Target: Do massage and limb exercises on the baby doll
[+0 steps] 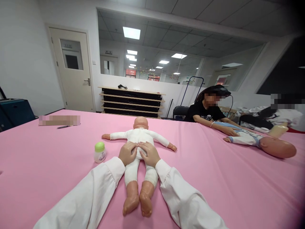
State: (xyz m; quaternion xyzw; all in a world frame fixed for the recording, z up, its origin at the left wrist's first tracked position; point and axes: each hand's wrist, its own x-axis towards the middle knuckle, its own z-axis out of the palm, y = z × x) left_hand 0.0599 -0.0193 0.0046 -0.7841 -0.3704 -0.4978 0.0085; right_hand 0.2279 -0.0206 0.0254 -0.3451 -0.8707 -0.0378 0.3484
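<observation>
A baby doll [139, 135] in a white suit lies face down on the pink table [47, 165], head away from me, arms spread, bare feet toward me. My left hand [127, 153] and my right hand [149, 154] both rest on the doll's lower back and hips, fingers curved and pressing on the suit, fingertips nearly meeting at the middle. Both my arms are in white sleeves. A small white bottle with a green cap [99, 152] stands upright just left of my left hand, apart from it.
Across the table at the right, another person in black has a hand on a second doll [262, 143] in blue clothes. A dark pen [64, 126] lies at far left. Behind stand a door, black shelves and a chair.
</observation>
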